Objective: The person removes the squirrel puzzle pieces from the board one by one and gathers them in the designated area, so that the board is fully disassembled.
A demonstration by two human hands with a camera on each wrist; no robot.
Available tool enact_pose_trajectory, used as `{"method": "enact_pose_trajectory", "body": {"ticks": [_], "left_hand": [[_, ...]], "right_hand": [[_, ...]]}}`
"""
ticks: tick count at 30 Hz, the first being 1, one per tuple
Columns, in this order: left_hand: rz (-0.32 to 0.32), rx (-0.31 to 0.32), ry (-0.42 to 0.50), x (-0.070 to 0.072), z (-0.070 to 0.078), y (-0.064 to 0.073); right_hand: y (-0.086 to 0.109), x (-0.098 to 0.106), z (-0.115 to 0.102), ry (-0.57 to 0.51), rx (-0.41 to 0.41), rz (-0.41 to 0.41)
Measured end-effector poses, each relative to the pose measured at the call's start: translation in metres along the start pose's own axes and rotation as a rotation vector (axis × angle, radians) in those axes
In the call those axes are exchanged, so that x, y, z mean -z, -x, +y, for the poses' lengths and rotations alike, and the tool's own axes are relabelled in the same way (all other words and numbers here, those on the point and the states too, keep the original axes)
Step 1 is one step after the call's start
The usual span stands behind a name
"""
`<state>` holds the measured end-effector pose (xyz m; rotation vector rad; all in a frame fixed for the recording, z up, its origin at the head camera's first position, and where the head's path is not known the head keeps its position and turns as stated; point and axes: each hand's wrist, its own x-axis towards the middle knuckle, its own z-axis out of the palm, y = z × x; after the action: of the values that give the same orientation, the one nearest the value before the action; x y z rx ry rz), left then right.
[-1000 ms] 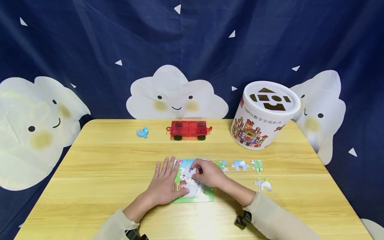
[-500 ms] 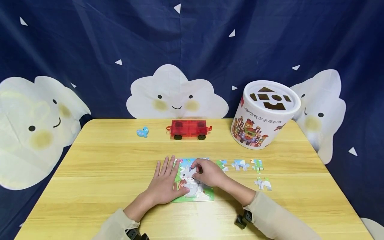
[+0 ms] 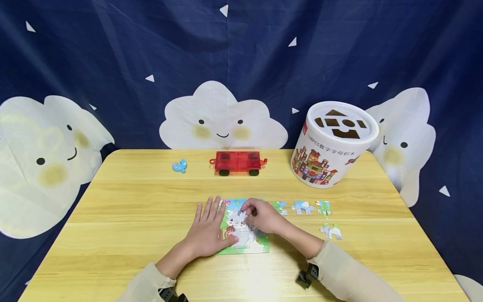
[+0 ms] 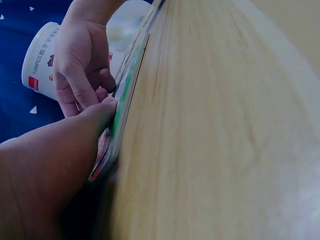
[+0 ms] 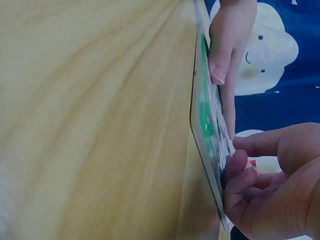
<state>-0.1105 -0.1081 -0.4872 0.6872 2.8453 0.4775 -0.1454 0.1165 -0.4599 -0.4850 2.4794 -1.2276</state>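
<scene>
A jigsaw puzzle board [image 3: 247, 251] with a green border and a white animal picture lies flat on the table. My left hand [image 3: 206, 235] rests across its left side, fingers straight and spread, the thumb lying on the lower part of the picture. Over the upper right of the board, my right hand [image 3: 266, 219] pinches a puzzle piece [image 5: 230, 149] between thumb and index finger. Only a pale edge of that piece shows in the right wrist view; the fingers hide most of it. Seen from the left wrist, the board's green edge [image 4: 121, 112] runs beneath the left thumb.
Loose puzzle pieces lie right of the board, among them a blue-white one [image 3: 302, 208], a green one [image 3: 323, 208] and a grey-white one [image 3: 331, 231]. Behind stand a small blue toy animal [image 3: 179, 166], a red toy cart [image 3: 237, 162] and a white block bucket [image 3: 332, 144].
My right hand has shifted very slightly, and a bit more of the picture below it shows. The left hand and the loose pieces have stayed in place.
</scene>
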Motion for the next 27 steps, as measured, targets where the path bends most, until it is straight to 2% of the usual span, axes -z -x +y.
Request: {"method": "enact_pose_trajectory", "body": {"ticks": [7,15,17,22,27], "left_hand": [[0.0,0.002,0.001,0.0,0.001,0.0],[-0.012,0.006,0.015,0.001,0.001,0.0],[0.002,0.001,0.034,0.001,0.001,0.001],[0.041,-0.019,0.054,-0.006,-0.003,0.001],[0.053,-0.017,0.027,-0.012,-0.007,0.0]], "right_hand": [[-0.002,0.0,0.002,-0.018,-0.003,-0.002],[-0.002,-0.001,0.003,-0.014,0.069,0.025],[-0.002,-0.001,0.003,-0.015,0.076,0.025],[0.0,0.002,0.004,-0.063,0.053,0.014],[0.003,0.01,0.004,-0.134,0.028,0.004]]}}
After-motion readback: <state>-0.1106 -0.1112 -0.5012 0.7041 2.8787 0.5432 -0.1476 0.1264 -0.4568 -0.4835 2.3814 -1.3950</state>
